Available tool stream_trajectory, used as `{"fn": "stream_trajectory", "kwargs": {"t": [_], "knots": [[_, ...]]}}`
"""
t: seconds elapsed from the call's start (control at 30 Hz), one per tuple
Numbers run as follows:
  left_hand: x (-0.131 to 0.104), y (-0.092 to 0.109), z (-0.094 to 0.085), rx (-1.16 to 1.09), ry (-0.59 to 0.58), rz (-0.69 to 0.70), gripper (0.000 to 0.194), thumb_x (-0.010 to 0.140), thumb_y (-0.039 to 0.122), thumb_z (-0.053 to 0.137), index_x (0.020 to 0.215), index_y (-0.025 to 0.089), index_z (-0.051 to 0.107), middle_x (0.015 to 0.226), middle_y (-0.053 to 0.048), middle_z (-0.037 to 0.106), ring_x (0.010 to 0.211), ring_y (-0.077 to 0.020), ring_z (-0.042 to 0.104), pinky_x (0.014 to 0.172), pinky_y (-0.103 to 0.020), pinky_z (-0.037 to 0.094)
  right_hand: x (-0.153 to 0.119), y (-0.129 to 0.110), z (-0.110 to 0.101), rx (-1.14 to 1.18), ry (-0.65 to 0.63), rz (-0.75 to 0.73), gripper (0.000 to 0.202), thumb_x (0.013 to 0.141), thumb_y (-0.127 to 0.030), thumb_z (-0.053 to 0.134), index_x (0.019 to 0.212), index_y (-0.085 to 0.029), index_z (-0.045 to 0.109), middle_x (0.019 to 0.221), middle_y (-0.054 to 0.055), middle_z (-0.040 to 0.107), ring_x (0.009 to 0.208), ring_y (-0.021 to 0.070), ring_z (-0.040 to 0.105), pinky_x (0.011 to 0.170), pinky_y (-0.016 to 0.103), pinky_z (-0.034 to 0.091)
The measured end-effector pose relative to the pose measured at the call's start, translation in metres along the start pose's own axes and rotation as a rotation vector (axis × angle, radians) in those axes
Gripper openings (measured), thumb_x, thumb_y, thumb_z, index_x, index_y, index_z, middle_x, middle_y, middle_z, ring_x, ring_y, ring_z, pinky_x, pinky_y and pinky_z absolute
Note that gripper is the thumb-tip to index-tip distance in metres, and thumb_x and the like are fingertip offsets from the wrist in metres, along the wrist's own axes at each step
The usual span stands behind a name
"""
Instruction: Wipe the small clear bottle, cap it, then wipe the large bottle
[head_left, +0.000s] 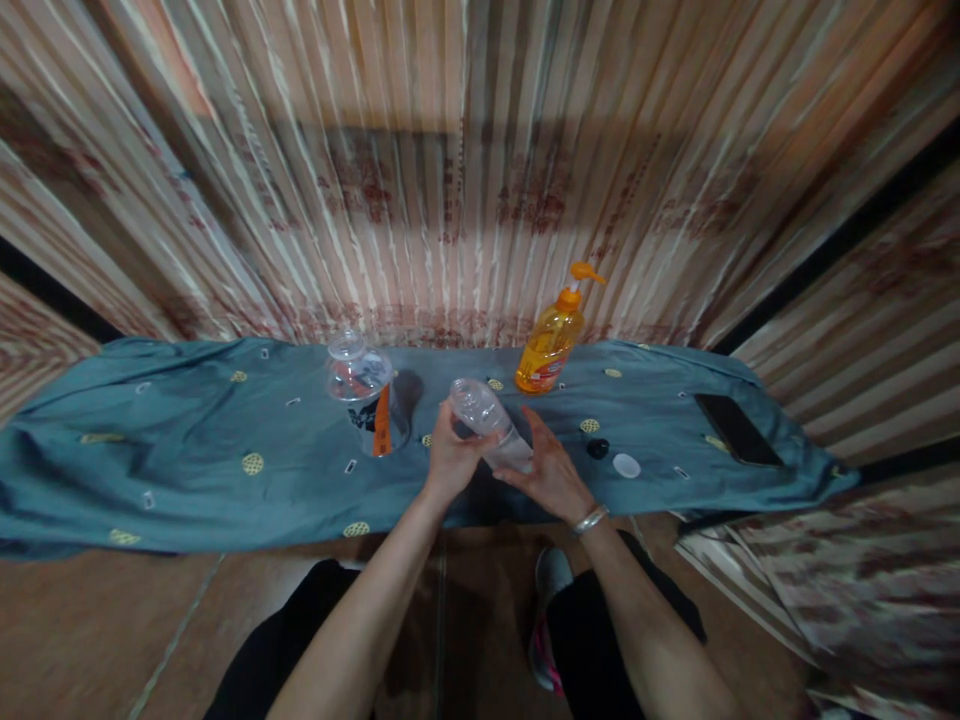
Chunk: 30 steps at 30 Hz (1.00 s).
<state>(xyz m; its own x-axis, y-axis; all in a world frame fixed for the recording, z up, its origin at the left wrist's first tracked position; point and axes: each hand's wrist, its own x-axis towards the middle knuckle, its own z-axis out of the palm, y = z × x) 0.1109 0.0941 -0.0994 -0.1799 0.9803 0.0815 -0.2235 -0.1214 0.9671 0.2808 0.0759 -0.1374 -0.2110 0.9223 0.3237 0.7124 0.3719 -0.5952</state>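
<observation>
A clear plastic bottle (478, 404) is tilted in front of me, its uncapped neck toward the upper left. My left hand (454, 455) grips it near the neck and shoulder, thumb across its side. Around its lower end is my right hand (551, 468), with a silver bracelet on the wrist. Beyond the bottle stands a pump bottle (550, 348) of orange liquid with an orange pump head. To the right lie a small black cap (598, 448) and a white round lid (627, 466). A clear plastic cup (373, 418) with an orange and black print is on the left, a clear piece on top.
The narrow table has a teal patterned cloth (202, 500) over it. A black phone (737, 430) lies at the right end. Striped curtains (420, 200) hang behind and at the sides, beside dark poles. My legs and a shoe (553, 575) are below the front edge.
</observation>
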Motion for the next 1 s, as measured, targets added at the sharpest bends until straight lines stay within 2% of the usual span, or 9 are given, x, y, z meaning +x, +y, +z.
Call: {"fn": "stream_trajectory", "kwargs": {"t": [0.17, 0.33, 0.43, 0.57, 0.67, 0.77, 1.0], "knots": [[-0.001, 0.006, -0.015, 0.039, -0.023, 0.013, 0.073, 0.041, 0.030, 0.092, 0.105, 0.018, 0.059, 0.102, -0.005, 0.065, 0.096, -0.0198, 0.062, 0.073, -0.025, 0.055, 0.000, 0.000, 0.002, -0.097, -0.199, 0.046, 0.088, 0.074, -0.033, 0.078, 0.149, -0.012, 0.035, 0.145, 0.022, 0.051, 0.135, 0.0337, 0.050, 0.113, 0.051, 0.041], [-0.013, 0.010, -0.026, 0.032, 0.000, -0.019, 0.071, 0.040, 0.031, 0.092, 0.101, 0.017, 0.060, 0.103, -0.006, 0.067, 0.096, -0.0217, 0.065, 0.071, -0.026, 0.058, 0.005, -0.009, 0.016, -0.273, -0.273, 0.081, 0.069, 0.080, -0.023, 0.069, 0.143, -0.010, 0.045, 0.152, 0.026, 0.042, 0.138, 0.0358, 0.047, 0.109, 0.050, 0.044], [-0.017, 0.012, -0.031, 0.039, 0.020, -0.062, 0.071, 0.040, 0.031, 0.092, 0.101, 0.017, 0.059, 0.106, -0.008, 0.066, 0.100, -0.0247, 0.065, 0.074, -0.030, 0.060, 0.008, -0.009, 0.025, -0.301, -0.216, 0.038, 0.054, 0.077, -0.012, 0.064, 0.131, -0.015, 0.056, 0.146, 0.022, 0.050, 0.130, 0.0337, 0.055, 0.101, 0.048, 0.050], [-0.017, 0.010, -0.035, 0.034, 0.005, -0.083, 0.072, 0.041, 0.031, 0.091, 0.104, 0.017, 0.058, 0.114, -0.009, 0.064, 0.105, -0.0254, 0.064, 0.081, -0.032, 0.060, 0.016, 0.000, 0.028, -0.240, -0.106, 0.021, 0.029, 0.079, -0.004, 0.053, 0.102, -0.017, 0.065, 0.116, 0.016, 0.069, 0.108, 0.0276, 0.066, 0.094, 0.042, 0.053], [-0.015, 0.006, -0.035, 0.017, -0.028, -0.093, 0.073, 0.042, 0.032, 0.090, 0.106, 0.018, 0.058, 0.113, -0.008, 0.064, 0.101, -0.0232, 0.064, 0.082, -0.032, 0.059, 0.025, 0.008, 0.025, -0.202, -0.056, 0.065, 0.020, 0.085, -0.007, 0.047, 0.093, -0.017, 0.063, 0.098, 0.014, 0.072, 0.095, 0.0248, 0.069, 0.088, 0.037, 0.053], [-0.014, 0.002, -0.033, -0.011, -0.061, -0.094, 0.076, 0.044, 0.032, 0.090, 0.110, 0.019, 0.056, 0.116, -0.008, 0.063, 0.104, -0.0230, 0.064, 0.088, -0.034, 0.058, 0.031, 0.010, 0.024, -0.134, -0.016, 0.113, 0.015, 0.089, -0.014, 0.048, 0.091, -0.018, 0.062, 0.091, 0.011, 0.073, 0.087, 0.0227, 0.070, 0.080, 0.032, 0.052], [-0.013, -0.006, -0.036, 0.096, -0.117, -0.065, 0.081, 0.048, 0.031, 0.088, 0.121, 0.018, 0.055, 0.123, -0.010, 0.061, 0.112, -0.0253, 0.061, 0.093, -0.036, 0.056, 0.042, -0.005, 0.024, 0.091, 0.026, 0.177, 0.019, 0.090, -0.024, 0.048, 0.087, -0.017, 0.066, 0.076, 0.005, 0.072, 0.070, 0.0190, 0.068, 0.064, 0.027, 0.050]]}}
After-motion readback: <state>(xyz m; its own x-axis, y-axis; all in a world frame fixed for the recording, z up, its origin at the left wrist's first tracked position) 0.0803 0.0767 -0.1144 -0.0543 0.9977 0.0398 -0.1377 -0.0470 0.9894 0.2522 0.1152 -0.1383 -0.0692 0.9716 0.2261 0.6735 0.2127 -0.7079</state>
